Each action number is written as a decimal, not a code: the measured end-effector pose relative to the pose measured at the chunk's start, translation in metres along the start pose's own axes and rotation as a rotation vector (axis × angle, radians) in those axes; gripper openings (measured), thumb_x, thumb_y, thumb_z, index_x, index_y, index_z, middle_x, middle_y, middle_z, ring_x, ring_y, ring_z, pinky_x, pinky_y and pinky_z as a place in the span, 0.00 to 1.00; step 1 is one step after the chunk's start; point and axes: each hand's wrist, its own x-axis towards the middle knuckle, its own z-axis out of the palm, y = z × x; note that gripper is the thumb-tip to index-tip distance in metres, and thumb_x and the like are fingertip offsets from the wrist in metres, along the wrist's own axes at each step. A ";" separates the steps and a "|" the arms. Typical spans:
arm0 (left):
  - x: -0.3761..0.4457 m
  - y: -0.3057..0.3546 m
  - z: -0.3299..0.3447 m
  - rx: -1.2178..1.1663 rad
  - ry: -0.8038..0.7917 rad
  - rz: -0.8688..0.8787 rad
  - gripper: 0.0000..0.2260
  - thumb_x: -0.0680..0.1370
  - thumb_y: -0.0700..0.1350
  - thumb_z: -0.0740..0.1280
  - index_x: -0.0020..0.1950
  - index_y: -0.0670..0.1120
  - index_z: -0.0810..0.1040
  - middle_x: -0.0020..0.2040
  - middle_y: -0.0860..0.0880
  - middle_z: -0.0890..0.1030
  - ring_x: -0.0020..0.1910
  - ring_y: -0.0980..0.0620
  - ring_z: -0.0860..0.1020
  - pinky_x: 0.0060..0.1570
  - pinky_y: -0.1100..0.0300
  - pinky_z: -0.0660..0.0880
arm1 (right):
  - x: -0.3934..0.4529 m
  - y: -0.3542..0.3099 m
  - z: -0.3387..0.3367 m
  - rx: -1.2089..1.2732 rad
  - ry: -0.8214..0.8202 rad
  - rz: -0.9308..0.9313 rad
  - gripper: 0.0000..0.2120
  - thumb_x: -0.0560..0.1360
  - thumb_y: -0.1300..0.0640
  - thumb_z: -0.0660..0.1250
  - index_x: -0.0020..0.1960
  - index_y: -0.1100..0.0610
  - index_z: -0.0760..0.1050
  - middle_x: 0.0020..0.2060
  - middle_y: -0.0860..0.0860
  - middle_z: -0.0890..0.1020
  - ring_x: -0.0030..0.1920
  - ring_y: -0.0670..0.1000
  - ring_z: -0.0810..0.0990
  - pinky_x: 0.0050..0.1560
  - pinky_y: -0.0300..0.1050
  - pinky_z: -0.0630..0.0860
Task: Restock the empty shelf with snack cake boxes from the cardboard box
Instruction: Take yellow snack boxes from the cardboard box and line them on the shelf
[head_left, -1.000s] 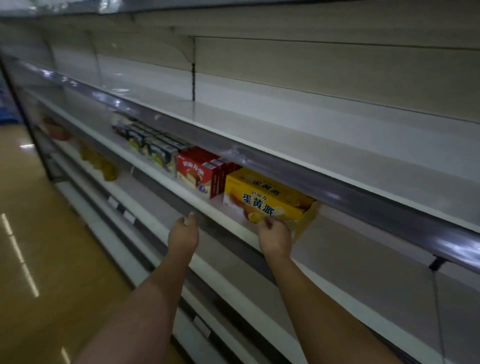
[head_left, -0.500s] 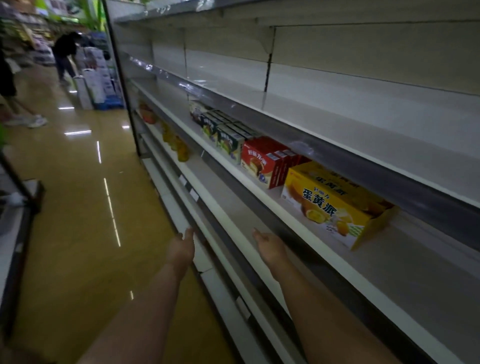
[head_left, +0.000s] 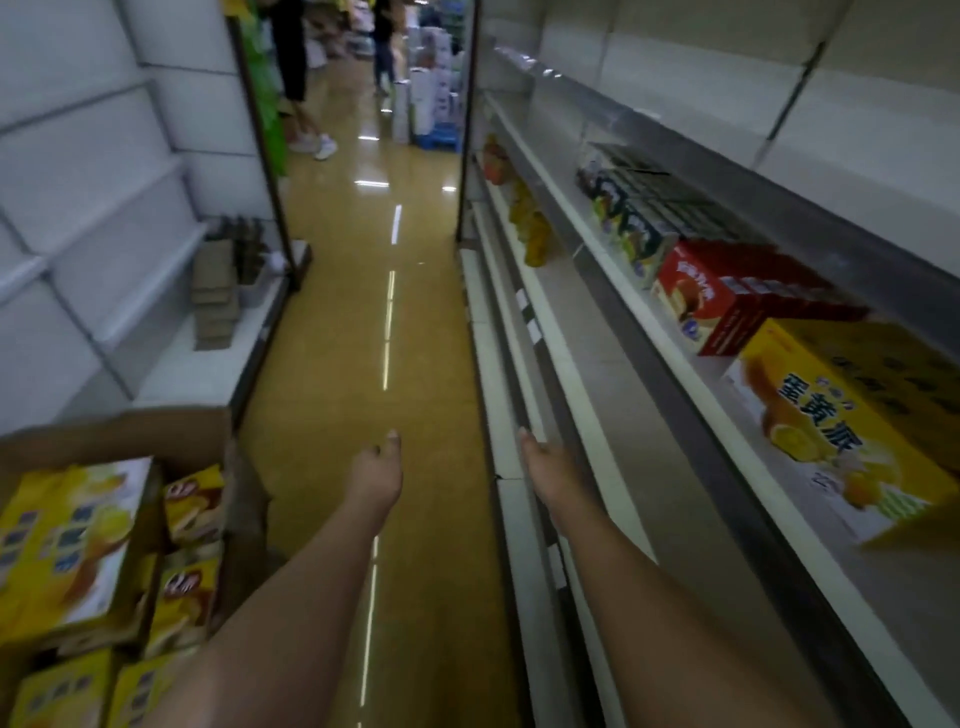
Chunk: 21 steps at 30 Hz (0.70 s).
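A yellow snack cake box (head_left: 852, 431) lies on the white shelf (head_left: 691, 384) at the right, beside red boxes (head_left: 727, 296) and dark green boxes (head_left: 634, 218) further along. A cardboard box (head_left: 135, 436) at the lower left holds several yellow snack cake boxes (head_left: 62, 545). My left hand (head_left: 376, 473) hangs over the aisle floor, holding nothing, fingers loosely bent. My right hand (head_left: 545, 467) is over the lower shelf edges, also holding nothing, well below and left of the yellow box on the shelf.
The aisle floor (head_left: 363, 312) runs ahead between two shelf units. Flat cardboard pieces (head_left: 215, 291) stand on the left unit's base. Orange packs (head_left: 532, 228) sit on a lower right shelf. People (head_left: 296, 78) stand at the far end near stacked goods (head_left: 426, 93).
My right hand let go of the yellow box on the shelf. Both hands drew back and down, and my view turned left along the aisle, bringing the cardboard box into sight.
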 end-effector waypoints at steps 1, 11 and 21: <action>-0.010 -0.008 -0.007 -0.006 0.029 -0.020 0.28 0.82 0.56 0.54 0.72 0.35 0.64 0.71 0.36 0.68 0.70 0.37 0.67 0.68 0.49 0.65 | -0.004 0.000 0.006 -0.012 -0.033 -0.006 0.26 0.81 0.44 0.54 0.61 0.66 0.75 0.58 0.62 0.79 0.58 0.60 0.77 0.60 0.51 0.72; -0.083 -0.110 -0.111 -0.103 0.349 -0.163 0.24 0.83 0.54 0.53 0.65 0.36 0.73 0.63 0.36 0.75 0.62 0.37 0.73 0.59 0.52 0.70 | -0.061 -0.001 0.106 -0.223 -0.363 -0.147 0.28 0.81 0.43 0.54 0.61 0.66 0.75 0.61 0.62 0.77 0.61 0.60 0.75 0.59 0.47 0.70; -0.115 -0.180 -0.221 -0.158 0.532 -0.306 0.26 0.83 0.56 0.53 0.74 0.40 0.64 0.72 0.39 0.68 0.68 0.38 0.68 0.65 0.43 0.67 | -0.133 -0.022 0.238 -0.239 -0.632 -0.173 0.26 0.80 0.43 0.56 0.60 0.65 0.76 0.57 0.60 0.79 0.60 0.60 0.76 0.60 0.50 0.72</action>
